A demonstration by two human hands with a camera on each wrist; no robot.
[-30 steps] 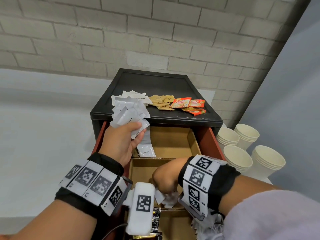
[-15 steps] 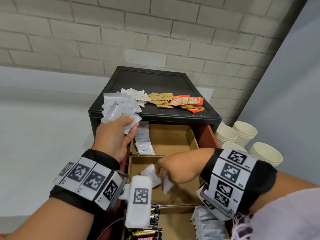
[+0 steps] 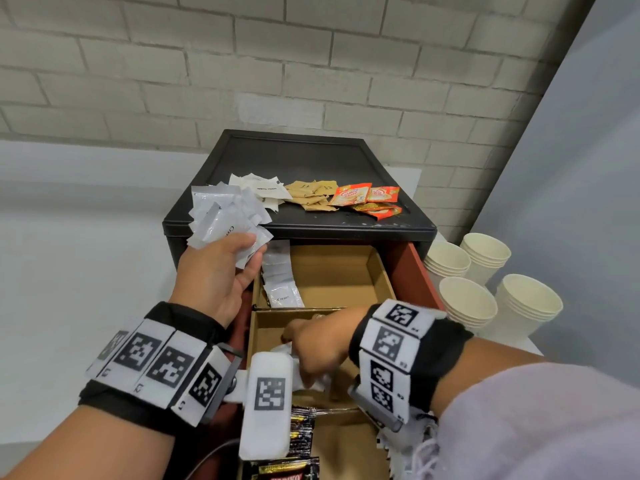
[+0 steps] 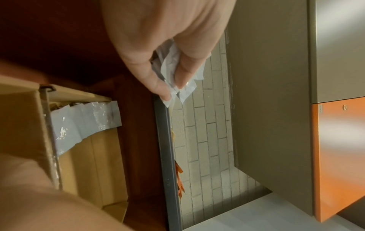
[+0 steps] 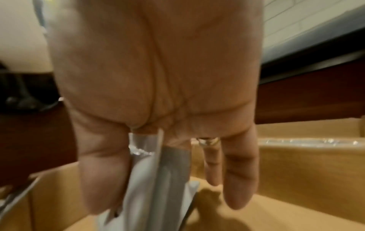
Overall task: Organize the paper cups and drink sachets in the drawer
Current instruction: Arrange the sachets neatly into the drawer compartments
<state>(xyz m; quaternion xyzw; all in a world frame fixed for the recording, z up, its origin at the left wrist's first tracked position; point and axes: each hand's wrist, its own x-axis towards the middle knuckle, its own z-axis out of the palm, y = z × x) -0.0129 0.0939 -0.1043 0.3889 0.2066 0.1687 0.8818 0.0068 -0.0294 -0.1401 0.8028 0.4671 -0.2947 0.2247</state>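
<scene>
My left hand (image 3: 221, 271) grips a fanned bunch of white sachets (image 3: 225, 216) in front of the black cabinet's top edge; the left wrist view shows the sachets (image 4: 177, 75) pinched between thumb and fingers. My right hand (image 3: 315, 344) is down in the middle cardboard compartment (image 3: 266, 334) of the open drawer, pinching a few white sachets (image 5: 156, 179) between thumb and forefinger. More white cream sachets (image 3: 280, 282) lie in a row along the left of the rear compartment (image 3: 339, 271). Stacks of paper cups (image 3: 485, 289) stand to the drawer's right.
On the black cabinet top (image 3: 298, 161) lie loose white sachets (image 3: 263, 190), brown sachets (image 3: 313, 195) and orange sachets (image 3: 367, 199). Dark coffee sachets (image 3: 301, 441) fill the drawer's near compartment. A brick wall stands behind, and a grey panel on the right.
My right hand has moved forward and left from the near compartment into the middle one, carrying white sachets. The left hand has stayed raised with its bunch.
</scene>
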